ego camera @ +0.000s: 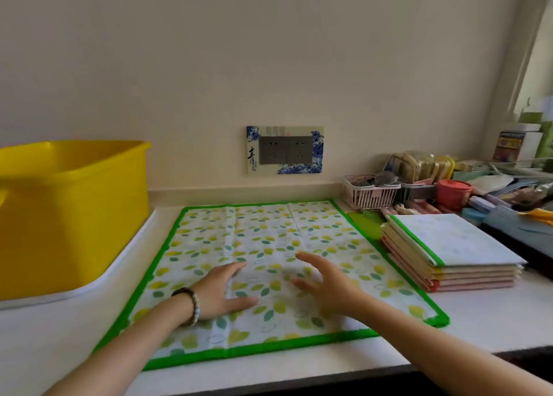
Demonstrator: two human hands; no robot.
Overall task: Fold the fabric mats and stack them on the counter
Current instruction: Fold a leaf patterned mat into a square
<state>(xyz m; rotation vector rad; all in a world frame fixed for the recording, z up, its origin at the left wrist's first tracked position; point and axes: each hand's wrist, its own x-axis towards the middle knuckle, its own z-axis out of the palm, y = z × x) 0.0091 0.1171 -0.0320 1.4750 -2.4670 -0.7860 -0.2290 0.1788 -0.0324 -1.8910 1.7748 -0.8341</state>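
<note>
A pale worktop [493,315] runs along a cream wall, and a green-edged leaf-print mat [269,234] lies spread flat on it under both hands. The left hand [223,294] rests on the mat with its fingers [232,271] straight, while the right hand [326,282] is spread wide and loose, holding nothing. A stack of folded mats [449,246] sits right of the right fingers, and a yellow tub [71,216] stands well left of the left ones.

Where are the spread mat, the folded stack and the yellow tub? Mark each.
green-edged mat [314,231], head view, on the patterned cloth near its far half.
stack of folded mats [454,243], head view, on the top face of the uppermost mat.
yellow tub [74,216], head view, on its near side wall.
</note>
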